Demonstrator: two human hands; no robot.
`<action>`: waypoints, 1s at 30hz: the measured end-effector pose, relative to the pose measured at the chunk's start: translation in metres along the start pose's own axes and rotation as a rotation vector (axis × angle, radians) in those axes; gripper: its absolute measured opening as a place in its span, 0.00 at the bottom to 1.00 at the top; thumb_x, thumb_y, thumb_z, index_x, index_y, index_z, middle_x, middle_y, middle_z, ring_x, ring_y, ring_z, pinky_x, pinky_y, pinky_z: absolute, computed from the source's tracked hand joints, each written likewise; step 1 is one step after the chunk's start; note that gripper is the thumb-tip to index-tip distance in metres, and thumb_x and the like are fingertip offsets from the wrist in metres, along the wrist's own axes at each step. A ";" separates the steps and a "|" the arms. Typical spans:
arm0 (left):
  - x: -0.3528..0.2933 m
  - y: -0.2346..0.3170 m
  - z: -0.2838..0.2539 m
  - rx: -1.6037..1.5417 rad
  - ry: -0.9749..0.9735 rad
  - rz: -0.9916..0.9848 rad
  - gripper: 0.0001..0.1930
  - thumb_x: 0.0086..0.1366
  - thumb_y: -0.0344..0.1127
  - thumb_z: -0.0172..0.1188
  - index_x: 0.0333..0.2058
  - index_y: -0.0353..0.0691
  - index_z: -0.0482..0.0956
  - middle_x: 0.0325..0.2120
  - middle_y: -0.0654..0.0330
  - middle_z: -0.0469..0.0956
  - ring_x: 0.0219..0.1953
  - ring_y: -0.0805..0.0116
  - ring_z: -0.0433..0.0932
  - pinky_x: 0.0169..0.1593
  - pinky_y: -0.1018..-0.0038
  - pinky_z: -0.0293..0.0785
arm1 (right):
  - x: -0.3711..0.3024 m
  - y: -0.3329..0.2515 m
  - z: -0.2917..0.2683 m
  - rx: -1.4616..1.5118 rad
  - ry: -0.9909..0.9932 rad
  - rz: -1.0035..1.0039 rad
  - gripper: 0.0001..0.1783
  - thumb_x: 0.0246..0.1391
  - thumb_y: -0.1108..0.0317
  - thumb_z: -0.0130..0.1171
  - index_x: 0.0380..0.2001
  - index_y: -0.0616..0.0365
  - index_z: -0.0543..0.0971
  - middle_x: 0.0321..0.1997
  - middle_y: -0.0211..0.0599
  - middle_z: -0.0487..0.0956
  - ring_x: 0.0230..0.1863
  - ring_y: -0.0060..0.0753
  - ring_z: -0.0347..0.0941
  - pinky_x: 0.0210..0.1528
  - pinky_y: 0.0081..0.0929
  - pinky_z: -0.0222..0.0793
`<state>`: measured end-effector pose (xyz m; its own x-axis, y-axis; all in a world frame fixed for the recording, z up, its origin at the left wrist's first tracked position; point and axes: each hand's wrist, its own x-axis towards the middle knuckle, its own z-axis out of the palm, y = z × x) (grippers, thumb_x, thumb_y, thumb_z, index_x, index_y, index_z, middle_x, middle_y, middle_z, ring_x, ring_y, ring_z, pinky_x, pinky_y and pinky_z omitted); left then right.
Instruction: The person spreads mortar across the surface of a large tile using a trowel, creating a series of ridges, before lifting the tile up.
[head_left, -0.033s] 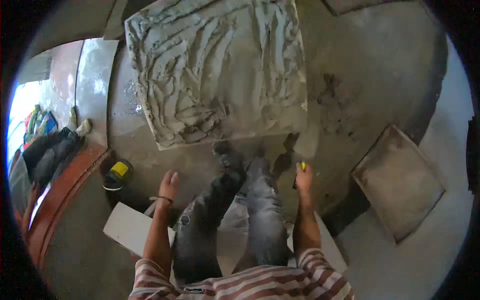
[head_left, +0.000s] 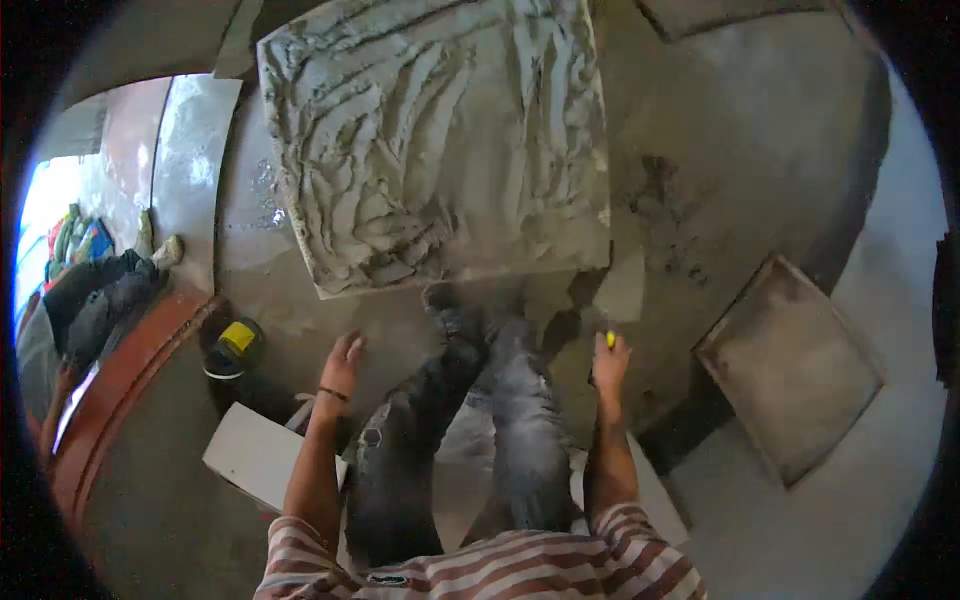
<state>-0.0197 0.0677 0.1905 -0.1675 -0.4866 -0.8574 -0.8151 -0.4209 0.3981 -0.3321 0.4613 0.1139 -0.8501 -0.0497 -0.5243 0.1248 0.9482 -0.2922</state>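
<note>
My right hand (head_left: pixel 610 368) is closed round a trowel (head_left: pixel 622 288), whose handle ends in yellow; its flat pale blade lies beyond my fingers, partly blended with the floor. Held out over the floor, my left hand (head_left: pixel 343 362) has loosely bent fingers and holds nothing. In front of me lies a large square slab (head_left: pixel 463 272), covered with wet grey mortar (head_left: pixel 400 150) in thick ridges. Its right-hand part is smoother. My feet stand at the slab's near edge, with dusty dark trousers above them.
A white box (head_left: pixel 255 453) sits left of my legs, near a dark container with a yellow label (head_left: pixel 238 338). On the right a dusty square panel (head_left: pixel 795 370) lies at an angle. A person's dark-clad legs (head_left: pixel 95 295) show at far left, beyond a reddish ledge (head_left: pixel 130 400).
My left hand has shifted slightly outward and its fingers look a little more spread. The trowel blade in my right hand has moved slightly to the right.
</note>
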 end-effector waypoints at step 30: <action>-0.065 0.067 0.131 -0.569 -0.092 0.088 0.21 0.63 0.47 0.56 0.46 0.36 0.72 0.36 0.56 0.78 0.39 0.68 0.76 0.45 0.72 0.71 | 0.145 -0.437 0.009 -0.485 -0.338 -0.706 0.20 0.42 0.62 0.59 0.37 0.62 0.70 0.28 0.50 0.76 0.32 0.52 0.74 0.35 0.44 0.69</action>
<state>-0.1355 0.1711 0.2300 -0.2894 -0.4808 -0.8277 -0.3737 -0.7393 0.5601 -0.5049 0.0374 0.1585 -0.4435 -0.6833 -0.5800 -0.6593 0.6871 -0.3053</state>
